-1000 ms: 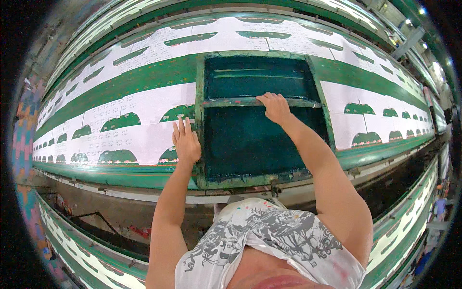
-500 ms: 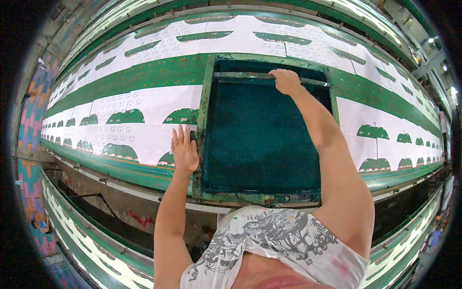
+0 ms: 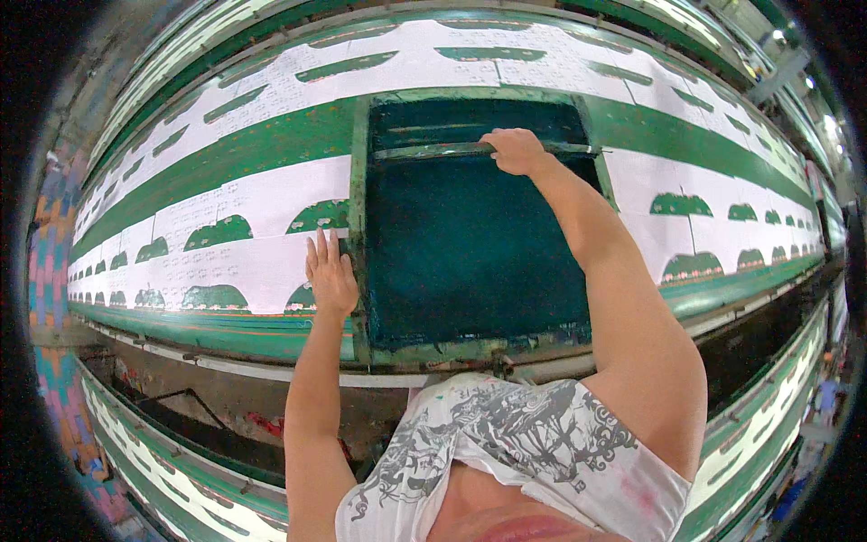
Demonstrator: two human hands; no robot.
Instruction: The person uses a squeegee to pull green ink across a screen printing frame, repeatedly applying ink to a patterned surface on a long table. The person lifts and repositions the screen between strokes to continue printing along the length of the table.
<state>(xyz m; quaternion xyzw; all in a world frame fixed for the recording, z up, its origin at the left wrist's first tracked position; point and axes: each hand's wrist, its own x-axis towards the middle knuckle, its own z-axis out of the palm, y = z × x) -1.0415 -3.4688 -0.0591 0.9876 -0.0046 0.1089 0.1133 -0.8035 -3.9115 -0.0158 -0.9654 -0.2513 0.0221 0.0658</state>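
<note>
Dark-teal rectangular screen (image 3: 474,248) in a paint-smeared green frame (image 3: 359,194) lies at the person's twelve o'clock, a long, thin, grey-green bar (image 3: 429,151) spanning its far part! Right hand (image 3: 519,152) curls round that bar; left hand (image 3: 331,284), fingers spread, holds nothing, near the frame's nine o'clock.

Screen-printing workshop; long green tables (image 3: 289,135), white cut pieces (image 3: 271,203) in rows, dark framed screen (image 3: 479,253)
</note>
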